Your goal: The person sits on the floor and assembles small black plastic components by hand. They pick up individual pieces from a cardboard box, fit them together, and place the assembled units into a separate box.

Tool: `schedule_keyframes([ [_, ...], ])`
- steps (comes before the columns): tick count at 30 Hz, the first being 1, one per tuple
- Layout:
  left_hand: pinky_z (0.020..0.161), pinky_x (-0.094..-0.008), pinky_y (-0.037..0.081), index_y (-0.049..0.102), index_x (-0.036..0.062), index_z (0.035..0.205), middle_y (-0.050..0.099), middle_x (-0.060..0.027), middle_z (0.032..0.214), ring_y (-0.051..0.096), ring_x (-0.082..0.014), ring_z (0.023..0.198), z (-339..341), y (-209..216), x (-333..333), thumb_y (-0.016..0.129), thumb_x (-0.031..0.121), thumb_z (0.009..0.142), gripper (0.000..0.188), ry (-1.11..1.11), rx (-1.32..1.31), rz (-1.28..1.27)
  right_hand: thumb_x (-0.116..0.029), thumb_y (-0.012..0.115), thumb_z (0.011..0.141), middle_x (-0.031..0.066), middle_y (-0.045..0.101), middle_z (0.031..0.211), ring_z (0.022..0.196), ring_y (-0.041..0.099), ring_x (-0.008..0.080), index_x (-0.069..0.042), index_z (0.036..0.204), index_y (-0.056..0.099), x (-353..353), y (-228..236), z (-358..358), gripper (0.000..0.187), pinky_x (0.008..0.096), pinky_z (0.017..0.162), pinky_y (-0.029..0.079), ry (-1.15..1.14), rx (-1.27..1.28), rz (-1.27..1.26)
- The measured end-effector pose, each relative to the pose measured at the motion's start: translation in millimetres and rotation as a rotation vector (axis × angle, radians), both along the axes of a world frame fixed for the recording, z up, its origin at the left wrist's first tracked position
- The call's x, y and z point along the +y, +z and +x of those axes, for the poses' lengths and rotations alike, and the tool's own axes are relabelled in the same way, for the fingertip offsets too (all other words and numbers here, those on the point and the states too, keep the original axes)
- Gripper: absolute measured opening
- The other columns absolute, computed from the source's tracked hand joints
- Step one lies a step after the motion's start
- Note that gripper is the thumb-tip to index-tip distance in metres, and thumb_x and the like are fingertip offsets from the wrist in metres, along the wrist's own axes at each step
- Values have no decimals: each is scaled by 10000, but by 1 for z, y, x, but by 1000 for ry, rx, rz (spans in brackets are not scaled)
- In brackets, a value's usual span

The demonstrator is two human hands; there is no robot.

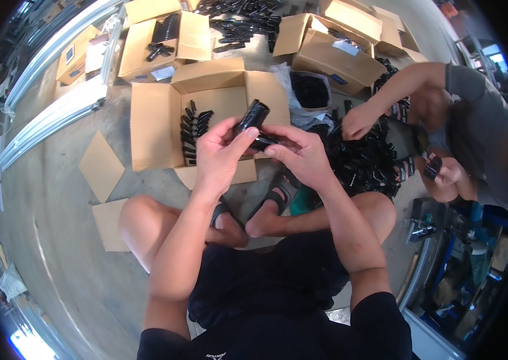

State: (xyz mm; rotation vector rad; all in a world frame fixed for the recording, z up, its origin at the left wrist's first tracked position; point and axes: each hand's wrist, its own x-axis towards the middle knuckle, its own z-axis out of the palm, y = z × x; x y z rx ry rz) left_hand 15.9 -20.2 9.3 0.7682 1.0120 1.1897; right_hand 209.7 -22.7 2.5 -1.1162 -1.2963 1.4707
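Observation:
A glossy black tubular fitting (255,115) is held up in front of me, its round end tilted up and away. My left hand (219,153) is closed around its upper tube, thumb across the side. The fingers of my right hand (303,155) pinch its lower part; that end is partly covered. Just beyond my hands lies an open cardboard box (153,127), with several similar black fittings (193,131) lined up along its left side. To the right, a large heap of black fittings (362,162) covers the floor.
At right, a co-worker's hand (359,122) reaches to the heap; the other holds a black piece (432,168). A plastic-lined container (311,90) stands behind the heap. More cartons (338,60) sit farther back. Metal profiles (56,129) and cardboard sheets (103,165) lie left.

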Motion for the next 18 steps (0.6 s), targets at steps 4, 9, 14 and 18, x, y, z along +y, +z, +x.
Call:
schedule_keyframes([
  [4, 745, -244, 601, 679, -39, 1223, 738, -80, 1019, 695, -99, 862, -4, 7, -2, 739, 69, 951, 299, 72, 133, 23, -189, 729, 966, 57, 757, 1018, 897, 693, 113, 7, 1206, 724, 52, -25, 37, 310, 275, 821, 558, -202, -226, -12],
  [9, 676, -218, 552, 702, -33, 1164, 729, -30, 906, 658, -50, 771, 2, 3, 5, 811, 98, 897, 316, 63, 481, 146, -301, 747, 922, 134, 776, 958, 864, 746, 268, -65, 1090, 777, 145, -130, 147, 292, 370, 805, 575, -415, -847, -55],
  [14, 721, -261, 549, 699, -15, 1135, 743, -59, 920, 670, -90, 803, 0, -14, 19, 834, 52, 841, 330, 89, 693, 299, -297, 746, 896, 159, 759, 1027, 986, 722, 361, -124, 1053, 786, 176, -181, 135, 237, 456, 878, 569, -261, -1219, -47],
  [18, 794, -308, 548, 697, -9, 1132, 746, -108, 954, 711, -169, 870, -1, -29, 32, 854, 76, 806, 372, 74, 855, 298, -271, 734, 902, 161, 749, 1053, 1005, 714, 371, -132, 1042, 785, 198, -225, 118, 204, 469, 885, 571, -270, -1239, -35],
])
